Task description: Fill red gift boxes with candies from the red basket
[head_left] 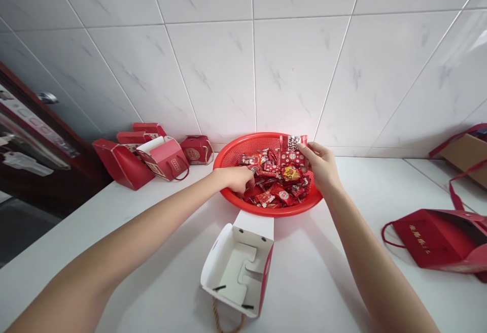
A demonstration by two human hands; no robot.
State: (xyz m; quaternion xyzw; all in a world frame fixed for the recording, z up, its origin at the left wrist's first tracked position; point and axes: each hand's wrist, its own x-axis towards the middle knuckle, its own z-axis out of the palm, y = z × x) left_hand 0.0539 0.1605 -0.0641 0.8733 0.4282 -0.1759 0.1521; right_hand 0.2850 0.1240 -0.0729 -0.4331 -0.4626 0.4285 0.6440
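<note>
A red plastic basket (228, 146) full of wrapped candies (279, 193) stands against the tiled wall. Over its right rim, my right hand (319, 163) pinches a red candy packet (292, 153) with white dots. My left hand (239, 179) reaches into the basket's left side, fingers curled down among the candies; whatever they hold is hidden. In front of the basket sits an open gift box (236, 269), white inside with a red outer side. Its flap points toward the basket, and a twisted cord handle (228, 320) hangs at the near end.
Several red gift boxes (163, 158) cluster at the left by the wall, with a smaller dark red box (197, 149) beside them. A red bag-like box (433, 236) lies at the right, and a brown carton (466, 158) stands behind it. The table's left edge runs diagonally near a dark door.
</note>
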